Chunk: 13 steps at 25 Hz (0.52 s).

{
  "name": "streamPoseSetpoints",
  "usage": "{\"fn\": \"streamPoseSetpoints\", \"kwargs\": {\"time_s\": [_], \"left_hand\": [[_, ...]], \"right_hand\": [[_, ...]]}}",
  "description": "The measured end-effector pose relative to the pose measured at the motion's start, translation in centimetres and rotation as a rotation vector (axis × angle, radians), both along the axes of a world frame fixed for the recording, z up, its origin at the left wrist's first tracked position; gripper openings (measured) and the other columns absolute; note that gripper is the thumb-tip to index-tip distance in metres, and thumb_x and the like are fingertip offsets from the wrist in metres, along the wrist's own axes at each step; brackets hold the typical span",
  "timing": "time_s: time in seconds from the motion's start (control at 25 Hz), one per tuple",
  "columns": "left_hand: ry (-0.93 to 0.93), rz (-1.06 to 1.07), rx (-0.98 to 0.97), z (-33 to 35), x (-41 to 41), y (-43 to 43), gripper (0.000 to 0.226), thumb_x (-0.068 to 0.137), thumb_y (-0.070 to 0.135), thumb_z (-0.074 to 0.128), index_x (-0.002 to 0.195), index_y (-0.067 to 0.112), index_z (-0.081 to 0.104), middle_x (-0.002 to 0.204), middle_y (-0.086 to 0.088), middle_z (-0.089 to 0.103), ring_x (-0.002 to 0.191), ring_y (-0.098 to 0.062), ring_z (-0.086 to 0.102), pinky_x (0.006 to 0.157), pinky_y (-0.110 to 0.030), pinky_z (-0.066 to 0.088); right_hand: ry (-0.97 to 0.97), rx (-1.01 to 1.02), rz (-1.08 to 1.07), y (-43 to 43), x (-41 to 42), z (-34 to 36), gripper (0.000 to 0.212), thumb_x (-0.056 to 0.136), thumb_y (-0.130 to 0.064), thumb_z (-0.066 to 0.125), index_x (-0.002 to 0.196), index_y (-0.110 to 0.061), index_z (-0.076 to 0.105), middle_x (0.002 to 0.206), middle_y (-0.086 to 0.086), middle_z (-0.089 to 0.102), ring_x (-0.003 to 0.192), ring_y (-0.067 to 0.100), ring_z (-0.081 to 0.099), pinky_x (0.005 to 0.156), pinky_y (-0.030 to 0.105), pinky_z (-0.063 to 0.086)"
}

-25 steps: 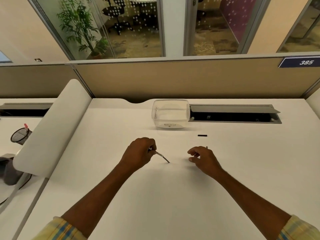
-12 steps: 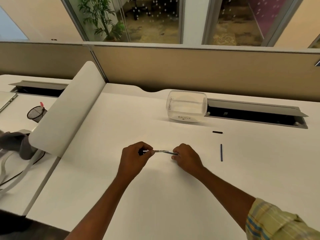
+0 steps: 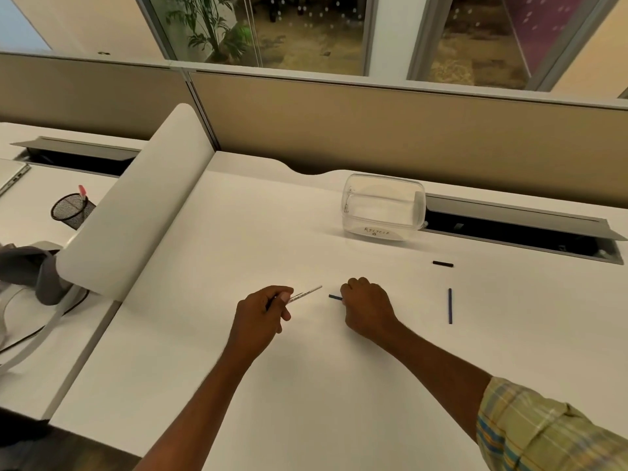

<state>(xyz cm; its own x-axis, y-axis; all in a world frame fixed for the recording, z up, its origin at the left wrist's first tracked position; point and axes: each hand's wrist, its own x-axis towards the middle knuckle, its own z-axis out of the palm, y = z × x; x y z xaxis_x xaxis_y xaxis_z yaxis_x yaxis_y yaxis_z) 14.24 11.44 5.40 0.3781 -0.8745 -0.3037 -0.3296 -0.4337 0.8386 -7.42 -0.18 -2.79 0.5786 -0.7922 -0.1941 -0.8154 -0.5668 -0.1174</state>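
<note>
A black mesh cup is seen at the far left on the neighbouring desk, with a pink-topped pen stood in it. A white rounded divider is set between that desk and the white desk on which the work is done.

Near the middle of this desk, the left hand is curled round one end of a white pen barrel. The barrel is pinched between thumb and fingers and pointed up and to the right. Just to its right, a short dark blue tip is seen sticking out of the right hand, which is closed into a fist round it. The rest of that piece is hidden by the hand. The barrel's free end and the blue tip are separated by a small gap.

Farther back, a clear plastic container with a handwritten label is stood near the far edge. To the right, a small black piece is laid flat. A thin blue rod is laid nearer, well apart from the right hand. Behind them an open cable hatch is let into the desk.
</note>
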Motion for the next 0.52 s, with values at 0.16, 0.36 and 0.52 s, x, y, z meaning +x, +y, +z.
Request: {"fn": "streamPoseSetpoints", "kwargs": {"time_s": [0.16, 0.36, 0.52], "left_hand": [[0.058, 0.016, 0.032, -0.5, 0.0, -1.0, 0.022, 0.105, 0.026, 0.058, 0.107, 0.035, 0.077, 0.079, 0.003, 0.076, 0.058, -0.008, 0.059, 0.057, -0.013, 0.045], [0.041, -0.005, 0.048, -1.2, -0.1, -2.6, 0.025, 0.106, 0.023, 0.056, 0.11, 0.035, 0.078, 0.074, 0.005, 0.073, 0.065, -0.009, 0.055, 0.067, -0.028, 0.045], [0.042, -0.018, 0.058, -2.0, -0.8, -3.8, 0.025, 0.106, 0.023, 0.057, 0.109, 0.035, 0.078, 0.074, 0.005, 0.073, 0.063, -0.007, 0.055, 0.067, -0.028, 0.045]], "right_hand": [[-0.006, 0.034, -0.073, -0.5, 0.4, 0.4, 0.019, 0.096, -0.016, 0.052, 0.106, -0.01, 0.066, 0.11, 0.01, 0.07, 0.103, 0.034, 0.065, 0.078, 0.042, 0.052], [-0.322, 0.005, -0.292, -5.6, -0.6, 4.6, 0.016, 0.096, -0.024, 0.057, 0.091, -0.012, 0.067, 0.099, 0.01, 0.07, 0.099, 0.035, 0.065, 0.077, 0.044, 0.056], [-0.447, -0.072, -0.383, -13.7, -1.6, 8.3, 0.018, 0.095, -0.021, 0.058, 0.088, -0.01, 0.071, 0.098, 0.013, 0.072, 0.095, 0.036, 0.067, 0.078, 0.045, 0.057]]}}
